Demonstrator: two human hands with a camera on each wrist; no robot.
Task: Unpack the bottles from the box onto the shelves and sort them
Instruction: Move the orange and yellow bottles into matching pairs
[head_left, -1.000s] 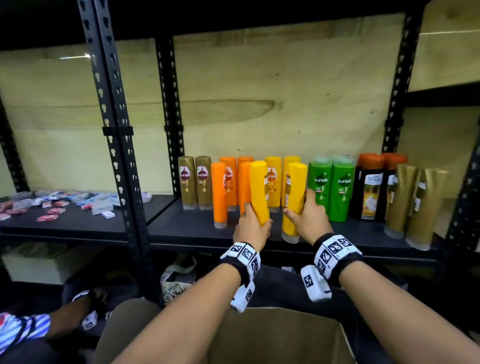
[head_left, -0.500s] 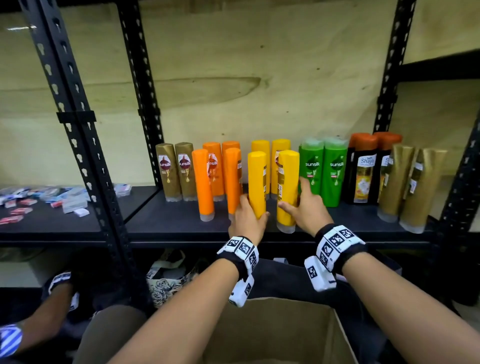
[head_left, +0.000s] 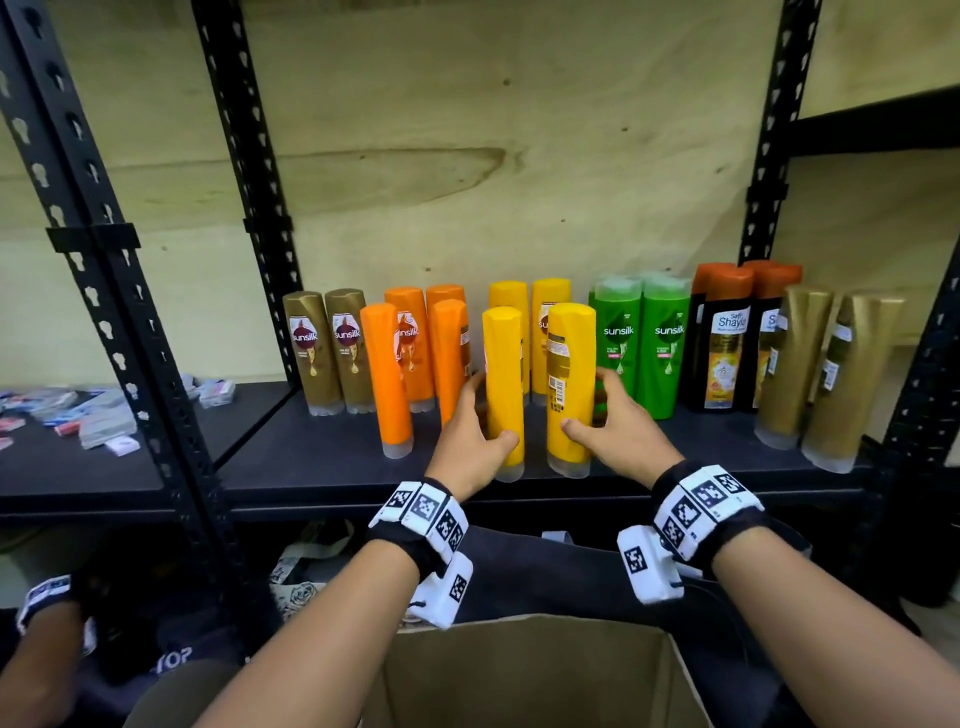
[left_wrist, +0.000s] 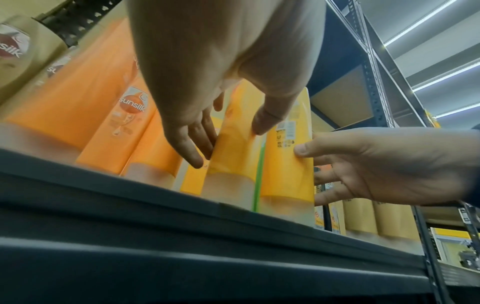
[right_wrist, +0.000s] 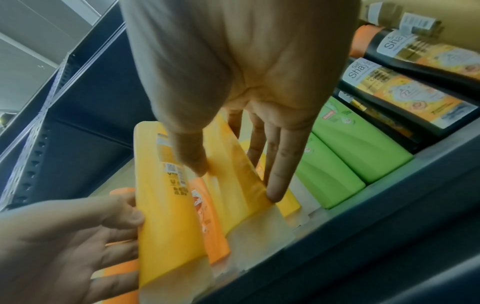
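Observation:
Two yellow bottles stand side by side near the front edge of the black shelf (head_left: 311, 467). My left hand (head_left: 480, 418) holds the left yellow bottle (head_left: 504, 384) low down, thumb in front and fingers along its left side. My right hand (head_left: 587, 402) holds the right yellow bottle (head_left: 569, 384) the same way from the right. In the left wrist view, my left hand (left_wrist: 228, 131) pinches the left yellow bottle (left_wrist: 233, 148). In the right wrist view, my right hand (right_wrist: 237, 181) clasps the right yellow bottle (right_wrist: 233, 185). The cardboard box (head_left: 519, 665) sits open below my forearms.
Rows behind and beside hold brown bottles (head_left: 332, 353), orange bottles (head_left: 384, 374), green bottles (head_left: 665, 348), black bottles (head_left: 724, 353) and gold tubes (head_left: 841, 379). Small packets (head_left: 98, 415) lie on the left shelf. A black upright (head_left: 130, 338) stands left. Another person's hand (head_left: 47, 623) is at lower left.
The left yellow bottle leaned a little and now stands straighter beside the right one. Both hands stay on their bottles. The head view has come closer to the shelf.

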